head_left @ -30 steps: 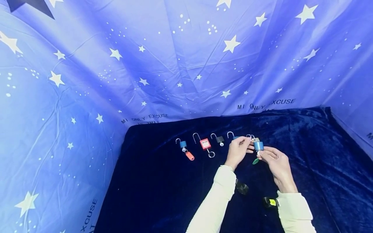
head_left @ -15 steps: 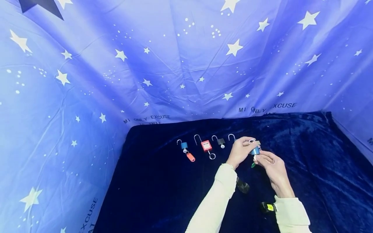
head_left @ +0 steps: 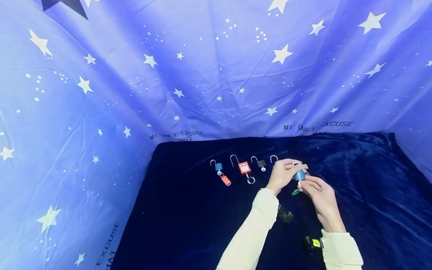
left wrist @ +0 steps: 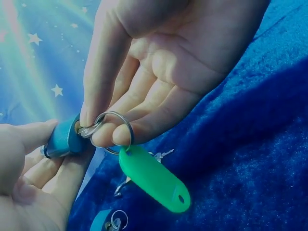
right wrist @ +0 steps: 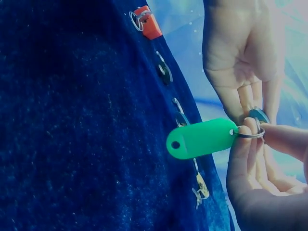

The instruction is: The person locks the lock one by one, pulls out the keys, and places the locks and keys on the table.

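Note:
In the head view my left hand [head_left: 281, 175] grips a small blue padlock [head_left: 299, 175] by its body, its shackle pointing up. My right hand [head_left: 323, 198] pinches the key [left wrist: 88, 130] at the bottom of the lock, thumb against forefinger. A metal key ring [left wrist: 117, 117] hangs from that key and carries a green tag [left wrist: 154, 178]. In the right wrist view the tag dangles over the cloth, and the padlock [right wrist: 259, 115] is mostly covered by fingers. How deep the key sits in the lock is hidden.
Left of the hands, a blue padlock with an orange tag [head_left: 225, 180], a red padlock [head_left: 243, 167] and a black padlock [head_left: 261, 163] lie on dark blue cloth [head_left: 189, 225]. Another blue padlock is mostly hidden behind the left hand. A brass padlock [right wrist: 202, 186] lies beyond. A starry curtain [head_left: 216, 75] stands behind.
My left fingers have gone from near the shackle to the padlock's body. The padlock has tilted slightly and come lower. My right hand still pinches the key; the head view has shifted.

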`<state>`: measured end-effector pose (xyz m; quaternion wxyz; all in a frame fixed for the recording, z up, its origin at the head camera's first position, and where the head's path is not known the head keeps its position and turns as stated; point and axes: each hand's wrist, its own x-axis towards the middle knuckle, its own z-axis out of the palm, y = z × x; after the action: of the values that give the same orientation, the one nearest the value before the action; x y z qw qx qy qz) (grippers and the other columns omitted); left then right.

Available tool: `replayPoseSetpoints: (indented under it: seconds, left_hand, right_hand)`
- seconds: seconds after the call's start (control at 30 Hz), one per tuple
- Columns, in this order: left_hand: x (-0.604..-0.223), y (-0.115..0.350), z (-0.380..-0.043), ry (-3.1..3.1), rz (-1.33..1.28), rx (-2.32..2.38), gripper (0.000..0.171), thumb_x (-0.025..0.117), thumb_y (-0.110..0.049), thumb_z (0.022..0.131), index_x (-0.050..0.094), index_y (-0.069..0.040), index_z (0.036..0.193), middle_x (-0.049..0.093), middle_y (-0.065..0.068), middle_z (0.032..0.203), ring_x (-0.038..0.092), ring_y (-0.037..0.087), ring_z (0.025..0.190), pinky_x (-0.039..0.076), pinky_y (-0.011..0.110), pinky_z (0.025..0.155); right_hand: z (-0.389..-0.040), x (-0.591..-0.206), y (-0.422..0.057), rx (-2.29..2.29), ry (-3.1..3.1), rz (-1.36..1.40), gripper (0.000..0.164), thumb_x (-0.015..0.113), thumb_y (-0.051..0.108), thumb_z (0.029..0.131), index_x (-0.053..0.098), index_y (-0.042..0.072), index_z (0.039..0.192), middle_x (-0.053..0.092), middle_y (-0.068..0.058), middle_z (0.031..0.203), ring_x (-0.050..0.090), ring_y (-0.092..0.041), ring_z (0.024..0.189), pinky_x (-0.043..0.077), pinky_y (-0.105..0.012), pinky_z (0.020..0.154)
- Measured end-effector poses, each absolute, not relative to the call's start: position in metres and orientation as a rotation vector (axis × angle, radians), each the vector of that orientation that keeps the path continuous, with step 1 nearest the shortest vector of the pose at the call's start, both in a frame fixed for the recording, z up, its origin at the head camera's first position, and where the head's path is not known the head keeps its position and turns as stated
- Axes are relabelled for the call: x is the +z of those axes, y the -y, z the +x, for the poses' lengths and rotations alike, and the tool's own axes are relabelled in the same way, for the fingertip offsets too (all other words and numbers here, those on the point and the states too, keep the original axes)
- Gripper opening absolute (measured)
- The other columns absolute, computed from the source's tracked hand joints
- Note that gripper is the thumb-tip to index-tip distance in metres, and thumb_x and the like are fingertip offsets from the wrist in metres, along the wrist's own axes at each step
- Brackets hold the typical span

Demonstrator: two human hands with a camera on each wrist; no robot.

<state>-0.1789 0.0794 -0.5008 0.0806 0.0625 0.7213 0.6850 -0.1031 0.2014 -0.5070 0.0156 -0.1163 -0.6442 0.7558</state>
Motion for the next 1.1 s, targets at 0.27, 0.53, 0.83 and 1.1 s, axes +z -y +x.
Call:
replayPoseSetpoints:
  seconds: [0.27, 0.53, 0.83, 1.1]
  left_hand:
    - [-0.499, -0.090, -0.179, -2.235, 0.191, 1.996, 0.018, 0.071, -0.019, 0.091, 0.076, -0.007, 0.105, 0.078, 0.004, 0.091, 0.065, -0.005, 0.073, 0.052, 0.014, 0.063]
    - [-0.494, -0.087, -0.180, -2.202, 0.187, 2.030, 0.019, 0.071, -0.017, 0.091, 0.075, -0.005, 0.106, 0.078, 0.006, 0.091, 0.063, -0.005, 0.068, 0.053, 0.014, 0.060]
    - [-0.493, -0.078, -0.180, -2.239, 0.251, 2.016, 0.020, 0.070, -0.019, 0.092, 0.076, -0.008, 0.107, 0.078, 0.006, 0.091, 0.063, -0.006, 0.072, 0.050, 0.012, 0.065]
    - [-0.491, -0.071, -0.184, -2.258, 0.286, 1.996, 0.018, 0.069, -0.021, 0.093, 0.077, -0.011, 0.105, 0.078, 0.004, 0.095, 0.065, -0.007, 0.077, 0.051, 0.012, 0.070]
  right_hand:
    - [-0.098, -0.504, -0.208, 2.291, 2.029, -0.414, 0.028, 0.070, 0.014, 0.093, 0.055, 0.005, 0.116, 0.071, 0.014, 0.088, 0.068, 0.000, 0.081, 0.055, -0.013, 0.076]
    - [-0.101, -0.508, -0.206, 1.971, 2.367, -0.428, 0.043, 0.063, 0.033, 0.097, 0.060, -0.003, 0.121, 0.064, 0.026, 0.087, 0.063, 0.009, 0.082, 0.050, -0.009, 0.075]
    - [-0.103, -0.509, -0.198, 2.049, 2.369, -0.263, 0.040, 0.055, 0.033, 0.102, 0.066, -0.003, 0.114, 0.068, 0.024, 0.088, 0.063, 0.007, 0.085, 0.052, -0.012, 0.074]
    - [-0.107, -0.509, -0.192, 2.263, 2.261, -0.256, 0.032, 0.055, 0.031, 0.102, 0.066, 0.001, 0.110, 0.068, 0.014, 0.087, 0.065, -0.001, 0.078, 0.053, -0.015, 0.070]
